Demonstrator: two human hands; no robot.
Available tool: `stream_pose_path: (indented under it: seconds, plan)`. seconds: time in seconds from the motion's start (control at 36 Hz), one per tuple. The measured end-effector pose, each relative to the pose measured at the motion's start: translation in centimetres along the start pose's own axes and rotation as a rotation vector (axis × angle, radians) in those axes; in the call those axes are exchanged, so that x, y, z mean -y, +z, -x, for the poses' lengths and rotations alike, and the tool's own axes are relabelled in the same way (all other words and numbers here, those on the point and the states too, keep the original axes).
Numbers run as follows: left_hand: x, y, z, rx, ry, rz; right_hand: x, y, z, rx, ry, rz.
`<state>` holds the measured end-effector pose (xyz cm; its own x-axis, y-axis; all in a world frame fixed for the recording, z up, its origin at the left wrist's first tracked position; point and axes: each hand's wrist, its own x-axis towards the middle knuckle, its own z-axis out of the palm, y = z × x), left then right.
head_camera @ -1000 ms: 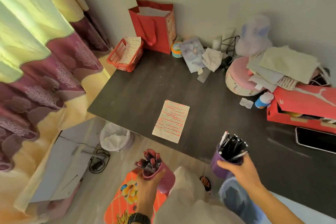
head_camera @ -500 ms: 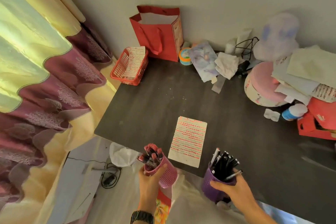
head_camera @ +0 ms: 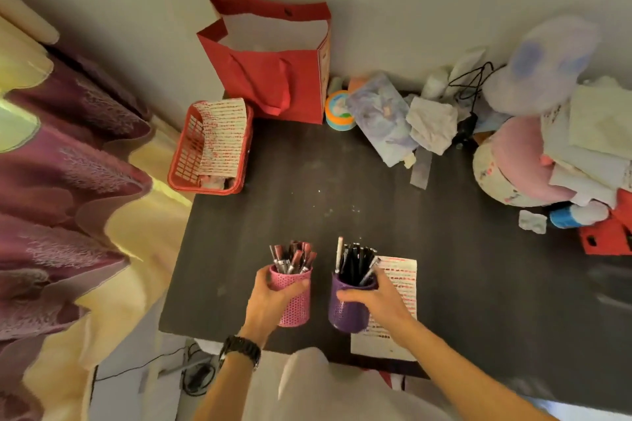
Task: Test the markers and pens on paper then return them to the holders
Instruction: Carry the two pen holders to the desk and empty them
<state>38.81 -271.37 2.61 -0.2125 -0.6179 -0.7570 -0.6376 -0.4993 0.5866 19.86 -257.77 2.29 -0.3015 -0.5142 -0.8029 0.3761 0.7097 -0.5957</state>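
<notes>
Seen from above, a dark table (head_camera: 342, 181). Near its near edge, towards the left corner, the left grip (head_camera: 270, 301), a bare hand, is wrapped round a pink mesh holder (head_camera: 295, 309) full of reddish pens (head_camera: 294, 258). Just beside it the right grip (head_camera: 379, 301) curls round a purple holder (head_camera: 347, 314) of black markers (head_camera: 355, 263), which overlaps the left edge of a sheet of paper (head_camera: 400, 284) lined with red marks. A red basket (head_camera: 184, 161) and a red bag (head_camera: 273, 79) stand at the far left corner.
</notes>
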Motion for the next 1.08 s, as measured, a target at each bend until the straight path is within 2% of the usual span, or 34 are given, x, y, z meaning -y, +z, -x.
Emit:
stream_pose_path:
  seconds: [0.11,0.19,0.28,0.44,0.53,0.72,0.86,0.97,1.08]
  plan:
    - [-2.7,-0.9,-4.3,0.082,0.015,-0.223,2.3,1.8,-3.6,-0.031,0.06,-0.006]
    - [-4.4,-0.9,-6.9,0.154,-0.012,-0.343,3.6,2.2,-5.4,0.007,0.168,-0.037]
    - [-5.9,-0.8,-8.7,0.197,-0.054,-0.348,4.5,2.4,-7.0,0.022,0.269,-0.043]
    - [-7.8,0.4,-10.3,0.183,-0.066,-0.405,6.0,2.6,-9.2,-0.092,0.258,0.113]
    - [-8.5,0.5,-10.2,0.2,-0.077,-0.449,6.3,2.3,-9.7,-0.099,0.253,0.116]
    - [-7.9,0.3,-9.1,0.28,-0.132,-0.558,5.7,1.6,-8.9,-0.06,0.287,0.032]
    - [-6.2,0.2,-7.9,0.27,-0.189,-0.578,4.6,2.1,-7.5,-0.016,0.309,0.055]
    - [-4.6,-0.2,-6.4,0.257,-0.226,-0.528,2.6,2.8,-6.5,0.038,0.327,0.111]
    - [-3.3,-0.5,-4.7,0.225,-0.24,-0.473,0.8,3.4,-5.2,0.071,0.302,0.049]
